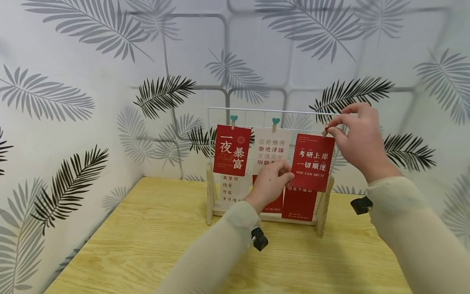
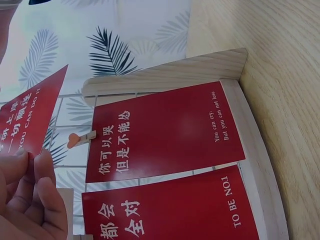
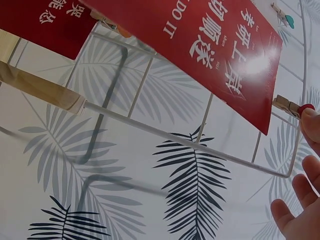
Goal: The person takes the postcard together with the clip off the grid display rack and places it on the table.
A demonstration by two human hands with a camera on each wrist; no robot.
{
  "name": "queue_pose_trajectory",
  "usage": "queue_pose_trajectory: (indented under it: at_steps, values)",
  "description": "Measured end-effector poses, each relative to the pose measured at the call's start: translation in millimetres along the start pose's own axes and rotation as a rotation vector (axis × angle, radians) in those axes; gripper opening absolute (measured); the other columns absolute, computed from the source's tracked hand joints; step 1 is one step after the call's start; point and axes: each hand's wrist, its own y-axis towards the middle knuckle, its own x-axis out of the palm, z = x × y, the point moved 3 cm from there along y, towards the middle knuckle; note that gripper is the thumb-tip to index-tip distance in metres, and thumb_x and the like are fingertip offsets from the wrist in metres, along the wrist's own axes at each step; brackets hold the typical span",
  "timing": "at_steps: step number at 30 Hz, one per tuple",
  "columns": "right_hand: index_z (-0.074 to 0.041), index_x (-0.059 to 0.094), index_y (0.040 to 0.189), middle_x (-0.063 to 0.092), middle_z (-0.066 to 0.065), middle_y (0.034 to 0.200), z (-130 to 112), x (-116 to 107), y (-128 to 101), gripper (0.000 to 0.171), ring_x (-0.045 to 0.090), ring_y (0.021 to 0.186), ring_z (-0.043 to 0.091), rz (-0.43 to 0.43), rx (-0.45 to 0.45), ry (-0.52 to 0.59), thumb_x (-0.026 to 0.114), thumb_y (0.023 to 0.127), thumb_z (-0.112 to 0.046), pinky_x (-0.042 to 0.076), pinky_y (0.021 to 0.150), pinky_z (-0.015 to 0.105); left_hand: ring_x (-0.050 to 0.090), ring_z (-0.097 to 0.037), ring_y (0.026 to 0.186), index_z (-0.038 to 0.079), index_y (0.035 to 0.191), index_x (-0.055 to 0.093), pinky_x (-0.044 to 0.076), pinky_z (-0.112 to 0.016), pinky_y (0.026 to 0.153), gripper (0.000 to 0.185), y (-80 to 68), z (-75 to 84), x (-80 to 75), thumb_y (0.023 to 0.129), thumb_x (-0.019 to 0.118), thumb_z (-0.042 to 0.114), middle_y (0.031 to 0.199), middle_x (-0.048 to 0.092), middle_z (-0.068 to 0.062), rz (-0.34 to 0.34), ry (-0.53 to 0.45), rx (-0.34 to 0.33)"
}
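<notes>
A red card (image 1: 312, 163) printed "YOU CAN DO IT" hangs at the right of a white wire grid rack (image 1: 257, 109). My left hand (image 1: 287, 176) pinches the card's lower left edge; its fingers (image 2: 35, 195) show beside the card (image 2: 30, 120) in the left wrist view. My right hand (image 1: 328, 130) pinches a small wooden clip (image 1: 325, 131) with a red heart at the card's top right corner. In the right wrist view the clip (image 3: 290, 106) sits at the corner of the card (image 3: 200, 45), by the wire (image 3: 175, 140).
The rack stands on a wooden base (image 1: 323, 216) on a light wood table (image 1: 147, 245) against a leaf-patterned wall. Other cards hang on it: a red one (image 1: 232, 150) and a white one (image 1: 269, 151) under teal heart clips, and lower red cards (image 2: 165, 135).
</notes>
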Motion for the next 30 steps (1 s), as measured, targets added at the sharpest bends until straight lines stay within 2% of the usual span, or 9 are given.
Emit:
queue_pose_trajectory:
  at_steps: [5, 12, 17, 21, 25, 30]
  values:
    - [-0.003, 0.073, 0.102, 0.043, 0.020, 0.133, 4.4, -4.0, -9.1, 0.017, 0.027, 0.138, 0.040, -0.005, 0.013, 0.010, 0.063, 0.100, -0.016, 0.035, 0.103, 0.064, 0.056, -0.015, 0.071, 0.021, 0.091, 0.063, 0.045, -0.029, 0.063, 0.011, -5.1, -1.2, -0.2, 0.101, 0.065, 0.021, 0.077, 0.064, 0.001, -0.026, -0.014, -0.004]
    - [0.000, 0.073, 0.101, 0.046, 0.021, 0.129, 9.9, -6.9, -19.3, 0.017, 0.033, 0.130, 0.042, 0.027, -0.008, 0.027, 0.065, 0.099, -0.015, 0.031, 0.104, 0.065, 0.059, -0.017, 0.076, 0.024, 0.094, 0.064, 0.049, -0.030, 0.066, 0.007, -13.8, -3.6, -2.6, 0.100, 0.066, 0.022, 0.082, 0.065, 0.003, -0.028, -0.032, -0.028]
    - [0.000, 0.073, 0.102, 0.046, 0.021, 0.132, 17.2, -8.7, -27.0, 0.021, 0.033, 0.132, 0.043, 0.038, 0.030, 0.062, 0.064, 0.100, -0.018, 0.029, 0.105, 0.066, 0.062, -0.024, 0.079, 0.024, 0.093, 0.065, 0.050, -0.031, 0.066, 0.007, -18.6, -6.4, -3.6, 0.100, 0.067, 0.023, 0.081, 0.065, 0.002, -0.032, -0.049, -0.020]
    - [0.001, 0.072, 0.103, 0.046, 0.020, 0.133, 22.4, -8.4, -33.1, 0.025, 0.033, 0.132, 0.042, 0.038, 0.058, 0.100, 0.062, 0.101, -0.022, 0.028, 0.104, 0.066, 0.063, -0.028, 0.083, 0.022, 0.098, 0.067, 0.049, -0.032, 0.067, 0.005, -24.6, -9.5, -3.3, 0.100, 0.067, 0.026, 0.082, 0.066, 0.002, -0.031, -0.089, -0.060]
    - [0.003, 0.071, 0.104, 0.046, 0.021, 0.132, 28.0, -5.6, -41.3, 0.028, 0.035, 0.130, 0.042, 0.034, 0.088, 0.129, 0.061, 0.102, -0.024, 0.029, 0.101, 0.066, 0.065, -0.027, 0.085, 0.021, 0.101, 0.067, 0.050, -0.032, 0.069, 0.005, -32.7, -12.2, -0.5, 0.100, 0.068, 0.026, 0.084, 0.066, 0.002, -0.037, -0.115, -0.109]
    - [0.003, 0.070, 0.104, 0.046, 0.022, 0.133, 35.5, -0.2, -52.3, 0.029, 0.036, 0.127, 0.043, 0.023, 0.116, 0.129, 0.059, 0.103, -0.024, 0.030, 0.098, 0.066, 0.066, -0.025, 0.084, 0.022, 0.102, 0.067, 0.051, -0.031, 0.066, 0.005, -42.4, -15.4, 5.0, 0.099, 0.068, 0.025, 0.083, 0.066, 0.002, -0.041, -0.120, -0.130]
